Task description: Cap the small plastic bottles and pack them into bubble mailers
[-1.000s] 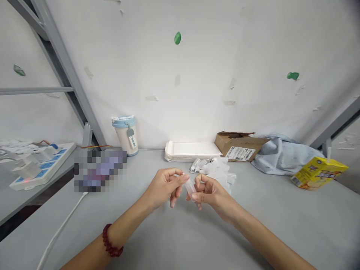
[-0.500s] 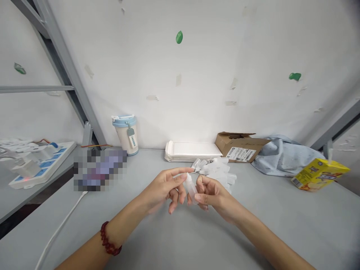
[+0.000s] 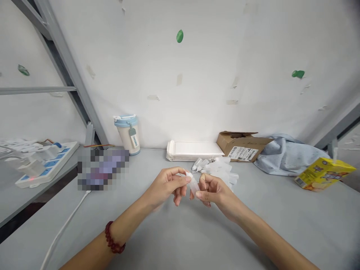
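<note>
Between my hands is a small translucent plastic bottle [image 3: 193, 186] with a white cap [image 3: 189, 174], tilted with its top toward the left. My right hand [image 3: 215, 190] grips the lower part of the bottle between thumb and fingers. At the top, my left hand [image 3: 170, 183] is closed, thumb and index finger pinching the cap; its other fingers hang loosely curled below. Just behind my right hand lies a pile of similar clear and frosted plastic pieces [image 3: 222, 168], partly hidden by that hand.
Farther back are a stack of white flat packs [image 3: 194, 149], an open cardboard box [image 3: 243, 146], a light blue cloth [image 3: 281, 155] and a yellow carton [image 3: 323, 174]. To the left stand a cup with a blue lid [image 3: 128, 137], a blurred-out device [image 3: 104, 170] with a white cable, and a power strip [image 3: 47, 165].
My left index finger was stretched out above the cap; now it is bent down, pinching the cap with the thumb. My right hand keeps its grip on the bottle. The view has shifted slightly.
</note>
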`<state>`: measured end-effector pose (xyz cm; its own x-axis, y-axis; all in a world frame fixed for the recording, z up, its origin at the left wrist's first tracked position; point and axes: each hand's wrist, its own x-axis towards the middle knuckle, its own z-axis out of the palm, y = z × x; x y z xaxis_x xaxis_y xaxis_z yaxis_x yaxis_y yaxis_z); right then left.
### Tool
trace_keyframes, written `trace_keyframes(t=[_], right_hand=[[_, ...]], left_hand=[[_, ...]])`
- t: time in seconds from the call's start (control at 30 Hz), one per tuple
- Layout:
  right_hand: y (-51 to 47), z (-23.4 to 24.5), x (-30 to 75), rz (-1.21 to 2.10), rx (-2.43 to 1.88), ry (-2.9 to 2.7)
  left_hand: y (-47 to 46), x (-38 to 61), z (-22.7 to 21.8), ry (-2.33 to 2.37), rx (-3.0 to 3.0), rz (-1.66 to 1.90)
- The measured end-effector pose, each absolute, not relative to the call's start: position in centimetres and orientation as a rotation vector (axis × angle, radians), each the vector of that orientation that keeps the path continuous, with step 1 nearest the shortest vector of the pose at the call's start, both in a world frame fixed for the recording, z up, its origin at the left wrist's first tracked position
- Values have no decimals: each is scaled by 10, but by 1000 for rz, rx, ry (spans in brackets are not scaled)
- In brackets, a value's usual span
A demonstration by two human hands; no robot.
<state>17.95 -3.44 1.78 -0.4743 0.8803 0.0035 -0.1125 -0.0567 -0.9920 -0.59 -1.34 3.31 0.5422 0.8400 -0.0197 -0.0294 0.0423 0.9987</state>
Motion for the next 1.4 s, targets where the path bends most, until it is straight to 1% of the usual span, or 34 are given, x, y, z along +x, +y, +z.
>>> trace_keyframes(t=[0.27, 0.5, 0.73, 0.93, 1.03, 1.4], right_hand=[[-34, 11, 179, 1661, -892, -1475], [-34, 12, 177, 1619, -947, -1428], [-33, 10, 177, 1727, -917, -1390], [-38, 12, 176, 1882, -840, -1303], [-40, 12, 175, 1903, -808, -1327], [-37, 19, 175, 1773, -931, -1259]], left_hand=[[-9, -8, 31, 715, 1417, 731], [-9, -5, 30, 760, 1411, 782], [-7, -5, 25, 704, 1353, 754], [-8, -9, 29, 649, 1343, 653], [-9, -10, 28, 641, 1336, 619], [-7, -4, 22, 700, 1358, 831]])
